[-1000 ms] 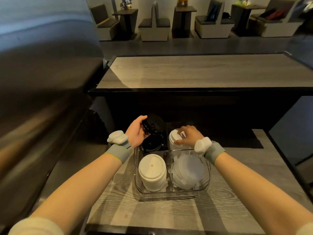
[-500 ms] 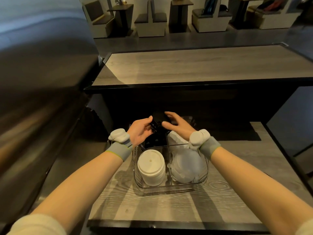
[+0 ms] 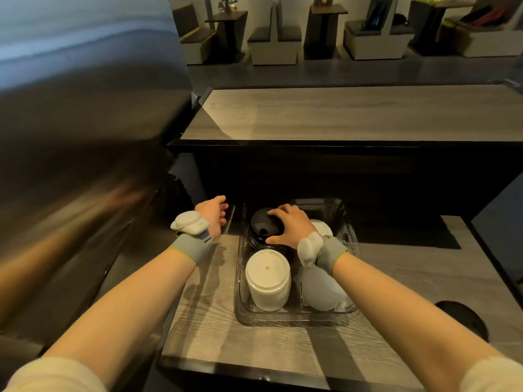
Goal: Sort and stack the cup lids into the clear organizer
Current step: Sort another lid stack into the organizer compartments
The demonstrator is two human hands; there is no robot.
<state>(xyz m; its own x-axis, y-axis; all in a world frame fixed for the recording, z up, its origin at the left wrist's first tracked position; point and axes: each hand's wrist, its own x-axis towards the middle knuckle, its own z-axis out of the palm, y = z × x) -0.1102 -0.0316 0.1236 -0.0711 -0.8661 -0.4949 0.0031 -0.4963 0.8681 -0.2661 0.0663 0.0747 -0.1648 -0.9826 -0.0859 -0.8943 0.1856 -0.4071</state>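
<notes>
A clear organizer (image 3: 294, 314) with four compartments sits on the low wooden counter. Its near left compartment holds a stack of white lids (image 3: 267, 281). Clear lids (image 3: 322, 292) fill the near right one. The far left compartment holds a stack of black lids (image 3: 261, 224), and my right hand (image 3: 288, 224) rests on top of it, fingers curled over the top black lid. A white lid stack (image 3: 324, 229) shows in the far right compartment, partly hidden by my wrist. My left hand (image 3: 212, 215) hovers left of the organizer, fingers apart, holding nothing.
A higher wooden counter (image 3: 353, 114) stands behind, over a dark recess. A steel surface (image 3: 70, 151) runs along the left. A round dark hole (image 3: 464, 318) sits in the low counter at right. Chairs and small tables stand far back.
My right hand moved from the far right white lids to the black stack and took over the top black lid. My left hand let go and drew away to the left.
</notes>
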